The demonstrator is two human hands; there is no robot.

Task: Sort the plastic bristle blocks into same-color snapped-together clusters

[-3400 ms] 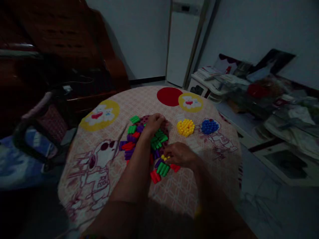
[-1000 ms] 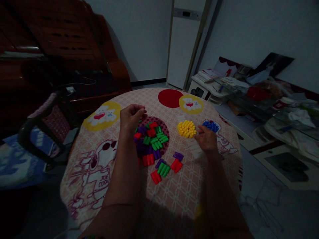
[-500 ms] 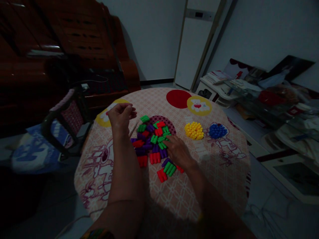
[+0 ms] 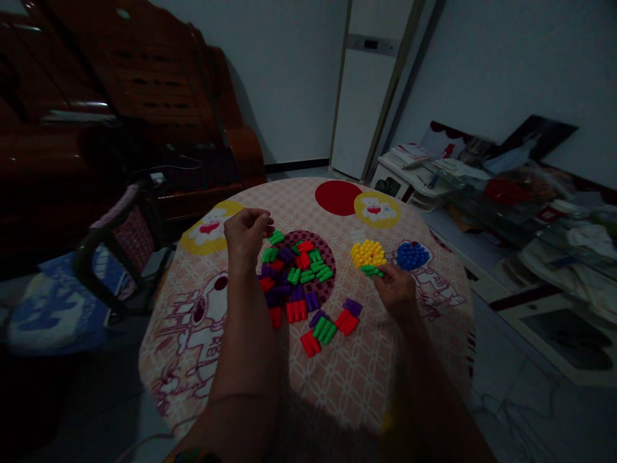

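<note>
Fingers of my right hand [image 4: 398, 292] pinch a green plastic toy block [image 4: 372, 271] of joined rods, right at the near edge of a pile of yellow plastic pieces [image 4: 367, 253]. My left hand [image 4: 248, 236] is raised over the left part of the table, fingers curled against the thumb; whatever it may hold is hidden. Close to it lies another green block [image 4: 276, 237]. Red, green and purple blocks [image 4: 297, 311] of the same ribbed kind lie heaped between my hands, partly behind my left forearm. A small group with a green block [image 4: 324, 330] lies nearer to me.
Blue plastic pieces [image 4: 412, 255] form a pile right of the yellow ones. A patterned cloth covers the round table [image 4: 347, 392]. A chair [image 4: 120, 251] stands at left, a wooden sofa [image 4: 159, 83] behind, and a cluttered low cabinet [image 4: 501, 212] at right.
My right hand has moved right from the block heap to the yellow pile, with a green block in its fingers. My left hand has shifted slightly right and stays curled.
</note>
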